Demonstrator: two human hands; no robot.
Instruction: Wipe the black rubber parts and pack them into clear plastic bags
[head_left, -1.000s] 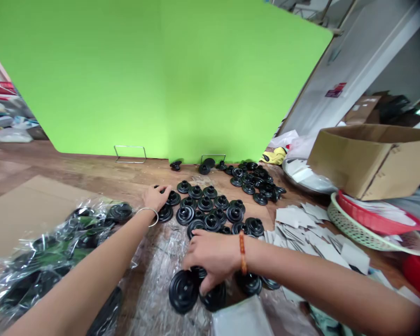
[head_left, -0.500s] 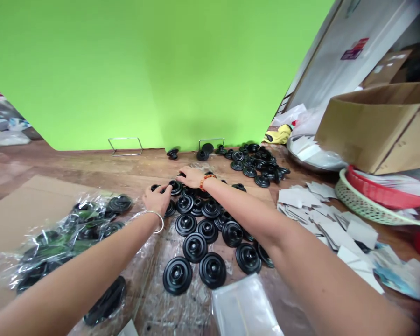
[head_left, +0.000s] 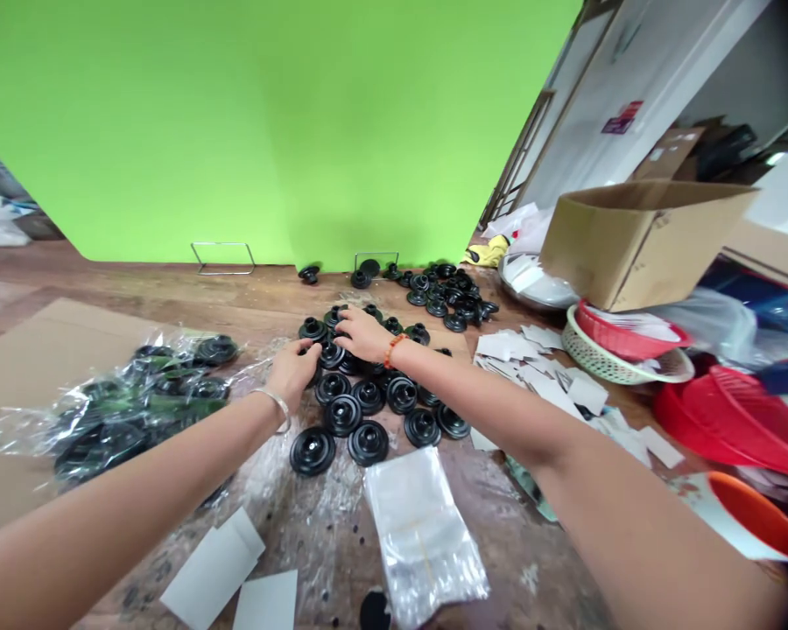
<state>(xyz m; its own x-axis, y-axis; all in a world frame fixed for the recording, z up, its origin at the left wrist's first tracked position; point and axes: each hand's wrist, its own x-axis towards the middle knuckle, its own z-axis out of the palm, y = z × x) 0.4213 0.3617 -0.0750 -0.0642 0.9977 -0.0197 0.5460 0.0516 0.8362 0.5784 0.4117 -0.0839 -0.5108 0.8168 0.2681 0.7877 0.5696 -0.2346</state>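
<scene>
Black ribbed discs (head_left: 369, 395) sit clustered on the wooden desk (head_left: 269, 302), well left of the cardboard box (head_left: 636, 236). The left hand (head_left: 293, 367) curls at the cluster's edge farthest from the box, grip unclear. The right hand (head_left: 362, 334) lies spread, released, on discs nearer the box.

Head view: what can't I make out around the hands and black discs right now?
Head view only:
Left hand: grip hidden by its own back, curled over the black discs.
Right hand: palm covers the discs beneath.
Cardboard box: contents hidden by its wall.
Bagged discs: count lost in plastic glare.
</scene>
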